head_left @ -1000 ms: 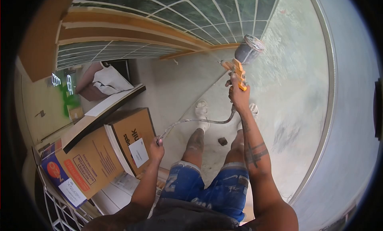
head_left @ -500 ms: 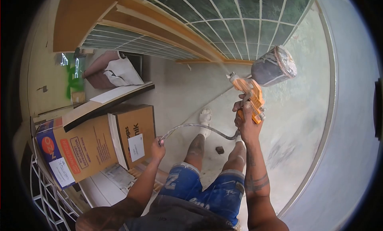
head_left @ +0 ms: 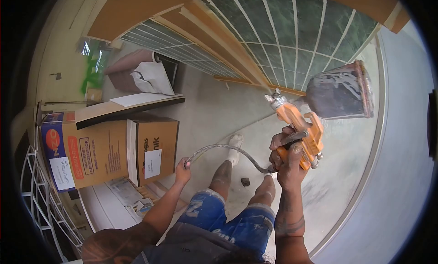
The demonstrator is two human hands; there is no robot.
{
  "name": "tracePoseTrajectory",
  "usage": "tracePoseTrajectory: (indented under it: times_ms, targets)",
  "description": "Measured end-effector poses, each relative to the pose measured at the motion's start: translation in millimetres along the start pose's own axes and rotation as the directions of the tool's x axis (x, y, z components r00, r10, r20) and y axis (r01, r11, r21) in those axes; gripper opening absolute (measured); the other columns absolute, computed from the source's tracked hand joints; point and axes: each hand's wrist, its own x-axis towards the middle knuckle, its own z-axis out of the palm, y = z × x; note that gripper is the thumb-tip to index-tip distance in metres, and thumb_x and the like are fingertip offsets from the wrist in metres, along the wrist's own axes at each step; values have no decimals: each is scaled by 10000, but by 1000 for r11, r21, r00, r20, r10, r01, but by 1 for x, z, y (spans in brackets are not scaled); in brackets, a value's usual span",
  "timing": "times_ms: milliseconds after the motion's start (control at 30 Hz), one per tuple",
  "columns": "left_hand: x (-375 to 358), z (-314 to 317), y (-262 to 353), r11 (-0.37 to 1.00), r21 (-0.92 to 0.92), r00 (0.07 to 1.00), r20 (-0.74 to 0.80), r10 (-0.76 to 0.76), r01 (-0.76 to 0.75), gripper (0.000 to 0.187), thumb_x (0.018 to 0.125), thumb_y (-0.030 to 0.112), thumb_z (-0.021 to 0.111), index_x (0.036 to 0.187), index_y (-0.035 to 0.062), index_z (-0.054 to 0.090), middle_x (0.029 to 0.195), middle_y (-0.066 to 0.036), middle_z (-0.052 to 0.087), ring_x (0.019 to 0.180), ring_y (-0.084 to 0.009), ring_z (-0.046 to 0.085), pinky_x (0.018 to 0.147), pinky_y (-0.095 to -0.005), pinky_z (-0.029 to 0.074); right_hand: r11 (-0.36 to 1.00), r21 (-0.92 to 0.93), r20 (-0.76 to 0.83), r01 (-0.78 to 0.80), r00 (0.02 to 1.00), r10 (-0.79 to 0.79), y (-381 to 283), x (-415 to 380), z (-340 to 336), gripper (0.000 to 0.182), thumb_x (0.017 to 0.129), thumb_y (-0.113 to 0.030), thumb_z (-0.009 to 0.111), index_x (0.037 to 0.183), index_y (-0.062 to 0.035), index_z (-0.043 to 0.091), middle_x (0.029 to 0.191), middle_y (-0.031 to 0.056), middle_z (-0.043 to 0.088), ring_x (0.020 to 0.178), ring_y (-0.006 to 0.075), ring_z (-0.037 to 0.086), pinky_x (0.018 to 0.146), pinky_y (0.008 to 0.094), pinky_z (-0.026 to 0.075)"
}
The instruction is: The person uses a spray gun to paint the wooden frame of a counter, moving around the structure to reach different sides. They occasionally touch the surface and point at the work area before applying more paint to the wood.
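My right hand [head_left: 289,161] is wrapped round the handle of an orange spray gun [head_left: 301,127], its fingers at the trigger. A dark, paint-streaked cup [head_left: 340,91] sits on the gun, tilted to the right. The nozzle points up and left at the wooden frame of a glazed door panel [head_left: 287,29], and a faint mist shows in front of it. From the gun's handle a grey air hose [head_left: 223,147] arcs left to my left hand [head_left: 183,171], which is closed round it.
Cardboard refrigerator boxes [head_left: 102,150] stand at the left, with a board [head_left: 130,110] lying on top. A white wire rack [head_left: 39,195] is at the lower left. A small dark lump [head_left: 245,182] lies on the floor near my feet. A pale wall [head_left: 406,141] rises at the right.
The spray gun and my right hand have moved right and down in view, closer to me. The panel appears shifted right as the view turned. My left hand still holds the hose.
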Motion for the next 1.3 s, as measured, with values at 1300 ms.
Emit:
tracePoseTrajectory:
  times_ms: [1300]
  targets:
    - [-9,26,5,995,-3,993,74,97,-97,228,916,26,623,1141,29,661,1063,-212,665,982,-381,652,886,-431,510,887,-361,-355,-290,922,157,65,13,-79,317,1042,-286,575,1153,5,636,760,-3,630,536,14,426,499,193,335]
